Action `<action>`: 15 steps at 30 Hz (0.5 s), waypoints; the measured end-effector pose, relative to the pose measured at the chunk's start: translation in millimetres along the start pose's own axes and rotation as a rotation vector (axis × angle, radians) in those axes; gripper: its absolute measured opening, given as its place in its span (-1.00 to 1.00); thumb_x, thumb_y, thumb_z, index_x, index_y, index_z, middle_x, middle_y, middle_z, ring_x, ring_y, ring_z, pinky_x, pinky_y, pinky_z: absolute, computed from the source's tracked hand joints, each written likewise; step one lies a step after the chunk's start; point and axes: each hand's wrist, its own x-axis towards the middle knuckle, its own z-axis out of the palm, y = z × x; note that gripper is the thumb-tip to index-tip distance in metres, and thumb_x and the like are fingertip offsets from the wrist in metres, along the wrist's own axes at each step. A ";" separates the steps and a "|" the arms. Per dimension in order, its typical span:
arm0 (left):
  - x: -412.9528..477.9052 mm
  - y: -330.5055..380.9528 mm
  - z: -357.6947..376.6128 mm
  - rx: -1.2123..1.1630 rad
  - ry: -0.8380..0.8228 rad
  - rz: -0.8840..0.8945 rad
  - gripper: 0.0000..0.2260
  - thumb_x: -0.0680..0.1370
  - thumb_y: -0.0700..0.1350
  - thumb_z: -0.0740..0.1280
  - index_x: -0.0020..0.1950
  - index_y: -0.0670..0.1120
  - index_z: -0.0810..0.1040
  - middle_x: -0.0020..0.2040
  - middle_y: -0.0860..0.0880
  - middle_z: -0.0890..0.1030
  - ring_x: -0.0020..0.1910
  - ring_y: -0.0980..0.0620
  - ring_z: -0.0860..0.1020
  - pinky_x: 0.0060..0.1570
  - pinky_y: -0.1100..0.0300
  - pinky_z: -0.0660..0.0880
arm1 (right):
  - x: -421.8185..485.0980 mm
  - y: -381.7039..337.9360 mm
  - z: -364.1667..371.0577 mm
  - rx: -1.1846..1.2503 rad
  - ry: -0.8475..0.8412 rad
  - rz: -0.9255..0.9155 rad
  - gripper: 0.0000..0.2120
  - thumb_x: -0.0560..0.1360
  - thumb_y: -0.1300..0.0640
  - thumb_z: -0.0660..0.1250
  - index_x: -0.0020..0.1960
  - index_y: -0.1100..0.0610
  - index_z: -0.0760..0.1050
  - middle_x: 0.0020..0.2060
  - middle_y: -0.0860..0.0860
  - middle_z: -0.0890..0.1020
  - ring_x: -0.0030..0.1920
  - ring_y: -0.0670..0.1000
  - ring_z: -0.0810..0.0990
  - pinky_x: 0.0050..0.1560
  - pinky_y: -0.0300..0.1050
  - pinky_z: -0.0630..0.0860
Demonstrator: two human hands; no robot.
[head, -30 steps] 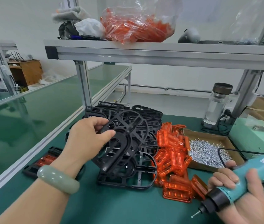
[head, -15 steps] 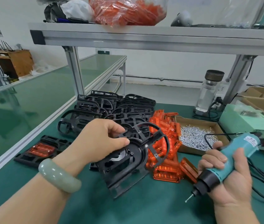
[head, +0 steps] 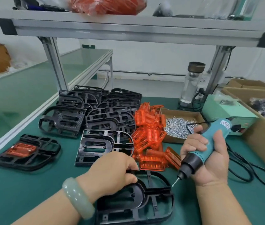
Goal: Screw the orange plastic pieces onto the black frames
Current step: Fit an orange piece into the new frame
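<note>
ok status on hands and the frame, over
Left hand grips black frame on the table. Right hand holds electric screwdriver, bit near the frame's edge. No orange piece on it yet; orange pile just beyond, nothing in the way.

Left hand (head: 112,171) grips frame (head: 140,194); right hand (head: 212,161) grips screwdriver (head: 216,135), palm up.

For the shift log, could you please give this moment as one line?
left hand: grips black frame | right hand: grips screwdriver | orange pieces: in pile
</note>
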 end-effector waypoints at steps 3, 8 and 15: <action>3.9 2.1 1.9 0.031 0.033 0.020 -0.68 0.50 0.11 0.33 0.24 0.15 0.53 0.17 0.17 0.57 0.17 0.13 0.50 0.16 0.17 0.44 | 5.4 1.6 3.1 0.002 0.024 0.015 -0.54 0.23 0.05 0.63 -0.01 0.12 0.47 -0.42 -0.11 0.44 -0.48 -0.16 0.45 -0.38 -0.28 0.50; 8.9 5.4 8.3 -0.012 0.104 0.070 -0.67 0.51 0.08 0.32 0.28 0.14 0.51 0.16 0.13 0.55 0.17 0.10 0.48 0.14 0.28 0.38 | 11.9 -1.6 0.6 0.013 0.058 0.033 -0.55 0.20 0.04 0.63 -0.04 0.13 0.50 -0.43 -0.12 0.43 -0.49 -0.17 0.45 -0.40 -0.29 0.50; 7.7 6.3 19.9 -0.105 0.184 0.074 -0.66 0.50 0.12 0.31 0.27 0.16 0.51 0.12 0.26 0.52 0.11 0.28 0.47 0.14 0.40 0.37 | 6.3 -12.9 -14.2 0.031 0.034 0.039 -0.52 0.21 0.06 0.65 0.00 0.11 0.49 -0.44 -0.10 0.43 -0.50 -0.17 0.45 -0.39 -0.28 0.47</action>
